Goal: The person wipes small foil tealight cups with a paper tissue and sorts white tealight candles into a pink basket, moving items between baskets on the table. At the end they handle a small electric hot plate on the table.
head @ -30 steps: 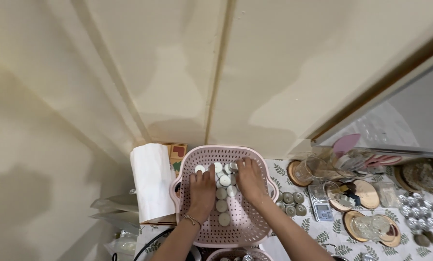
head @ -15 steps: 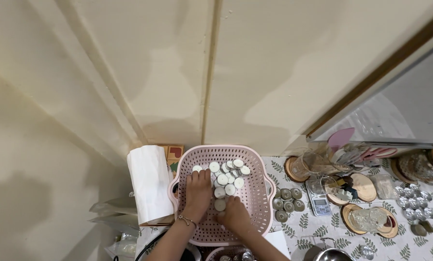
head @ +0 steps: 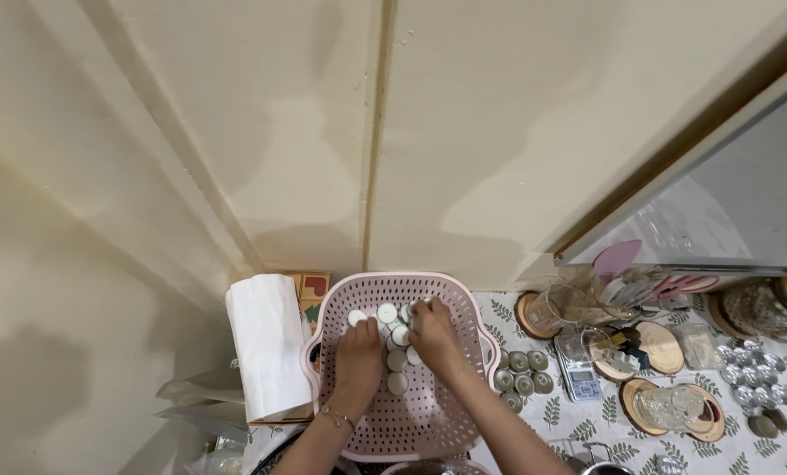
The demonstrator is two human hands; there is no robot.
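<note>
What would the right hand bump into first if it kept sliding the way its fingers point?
Probably the white round discs just past the right hand fingertips, then the far wall of the pink basket. Depth is hard to judge from above.

Small box [head: 313, 292] behind the pink basket [head: 481, 339], between it and the white paper roll [head: 266, 346]: tan face with red and green shapes, only partly visible. Small digital scale [head: 576, 378] on the leaf-print cloth [head: 559, 412], right of the basket: flat, grey, rectangular, with a pale display strip near its front edge; display too small to read. Clear plastic bags [head: 196, 391] lie left of the roll, crumpled, contents unclear
</note>
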